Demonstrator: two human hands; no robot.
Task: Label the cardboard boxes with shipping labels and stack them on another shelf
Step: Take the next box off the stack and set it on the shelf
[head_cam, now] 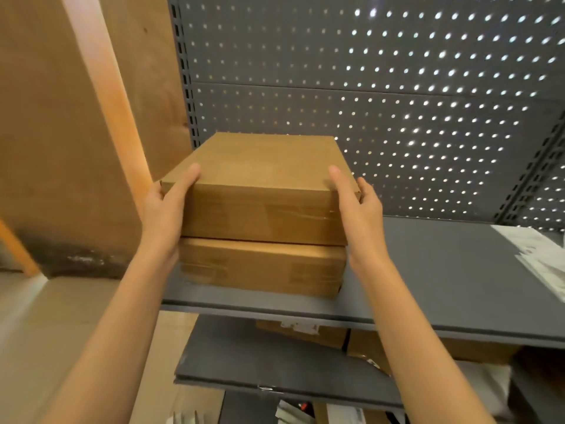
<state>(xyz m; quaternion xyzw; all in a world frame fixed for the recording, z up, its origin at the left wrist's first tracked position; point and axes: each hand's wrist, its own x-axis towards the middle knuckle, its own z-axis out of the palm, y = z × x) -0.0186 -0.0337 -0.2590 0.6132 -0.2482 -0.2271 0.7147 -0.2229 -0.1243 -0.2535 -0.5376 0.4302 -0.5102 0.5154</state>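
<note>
Two flat brown cardboard boxes are stacked at the left end of a grey metal shelf (428,270). The top box (263,179) rests squarely on the bottom box (263,267). My left hand (166,206) grips the top box's left side, thumb lying over its top edge. My right hand (357,209) grips its right side the same way. No shipping label shows on the faces of either box that I can see.
A perforated grey back panel (397,87) rises behind the shelf. White plastic bags or sheets (541,258) lie at the shelf's right end. On the lower shelf (244,362) sit more cardboard boxes (305,332). A wooden board wall (76,133) stands to the left.
</note>
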